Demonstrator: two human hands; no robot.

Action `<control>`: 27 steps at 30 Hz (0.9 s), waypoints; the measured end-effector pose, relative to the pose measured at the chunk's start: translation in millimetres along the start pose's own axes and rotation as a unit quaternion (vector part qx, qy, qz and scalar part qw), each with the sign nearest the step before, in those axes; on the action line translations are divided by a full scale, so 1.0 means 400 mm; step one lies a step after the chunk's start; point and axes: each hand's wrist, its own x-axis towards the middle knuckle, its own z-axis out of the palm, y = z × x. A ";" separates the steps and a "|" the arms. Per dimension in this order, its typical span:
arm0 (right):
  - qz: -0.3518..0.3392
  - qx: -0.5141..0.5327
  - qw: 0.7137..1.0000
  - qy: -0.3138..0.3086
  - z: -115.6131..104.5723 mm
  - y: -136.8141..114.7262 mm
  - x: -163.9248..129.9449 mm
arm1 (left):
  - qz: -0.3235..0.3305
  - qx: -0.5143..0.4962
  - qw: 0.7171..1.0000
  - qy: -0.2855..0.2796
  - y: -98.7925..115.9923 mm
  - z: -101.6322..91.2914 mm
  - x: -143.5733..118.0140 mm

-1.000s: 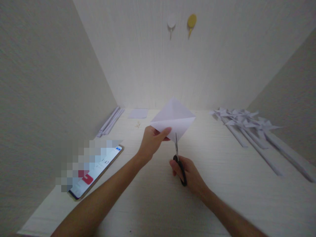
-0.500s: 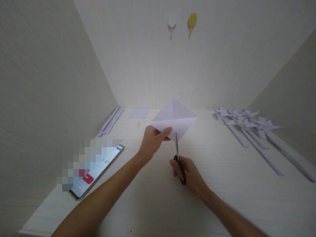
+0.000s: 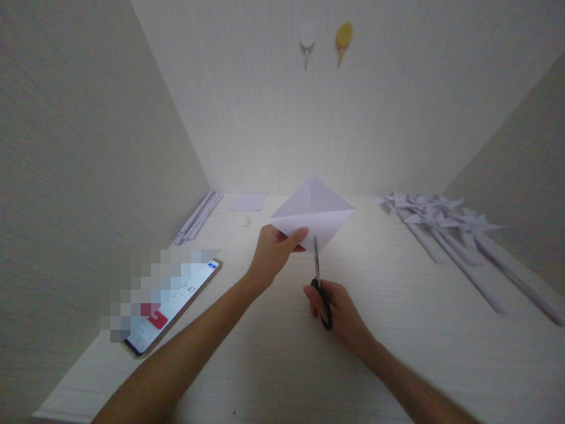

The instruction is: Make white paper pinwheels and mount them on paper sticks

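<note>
A square sheet of white paper [image 3: 315,206], creased along its diagonals, is held up cornerwise above the table. My left hand [image 3: 276,250] pinches its lower left edge, thumb on top and fingers beneath. My right hand [image 3: 333,306] is closed around the black handles of a pair of scissors [image 3: 316,268]. The scissor blades point away from me and overlap the paper at its near corner, along the crease. Part of the blades is hidden by the paper.
A lit phone [image 3: 176,309] lies at left. Behind it are rolled paper sticks [image 3: 199,218], a flat paper sheet [image 3: 248,202] and tiny pale pieces [image 3: 248,222]. Several paper pinwheels [image 3: 435,212] on sticks lie at right. Two hooks [image 3: 344,36] hang on the back wall.
Almost nothing differs. The paper has shifted very slightly; both hands and the scissors keep their places.
</note>
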 end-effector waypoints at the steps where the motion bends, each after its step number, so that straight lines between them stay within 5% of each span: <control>1: 0.001 -0.001 1.000 0.001 0.000 0.000 0.001 | 0.000 0.000 1.000 -0.001 0.000 0.000 0.000; 27: 0.016 0.005 1.000 0.008 0.001 0.008 0.004 | -0.017 0.008 1.000 0.007 0.000 0.000 0.001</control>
